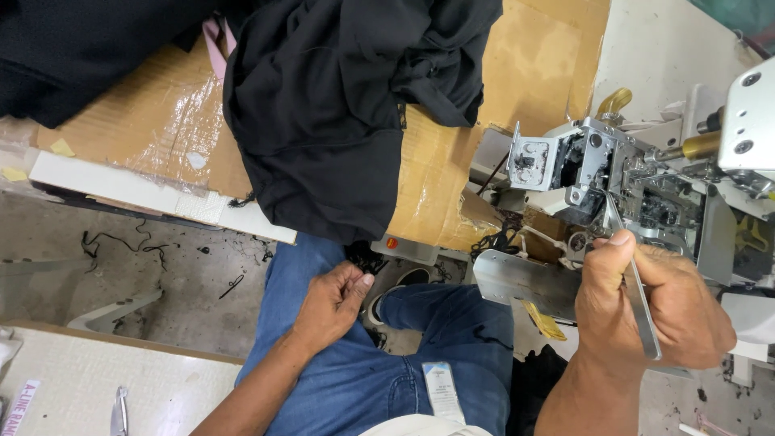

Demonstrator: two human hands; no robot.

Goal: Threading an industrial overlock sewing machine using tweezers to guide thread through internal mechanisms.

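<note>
At the right of the view, the right hand [646, 303] is closed in a tight grip around a pair of metal tweezers [638, 299], thumb pressed on one flat side and the fingers curled behind. The tweezers' long axis runs steeply, from the blunt end low by the heel of the hand up and slightly leftward to the tips, which point into the open mechanism of the sewing machine [613, 178]. The tips reach the metal parts just below the swung-out cover plate; whether they touch a thread there cannot be told. The machine is white with a grey metal interior and brass-coloured fittings, and it sits on the counter [517, 73], whose top is covered in brown cardboard and clear tape.

The left hand [335, 299] rests on the person's left thigh in blue jeans [355, 371], fingers loosely curled and thumb against the forefinger; the grip is nearly closed and whether it holds anything cannot be told. It lies well apart from the tweezers.

A heap of black fabric [339, 113] lies on the counter and hangs over its near edge, just above the left hand. Loose black thread scraps [121, 242] lie on the grey floor [161, 307]. A yellow tag [547, 323] hangs below the machine's metal plate.
</note>
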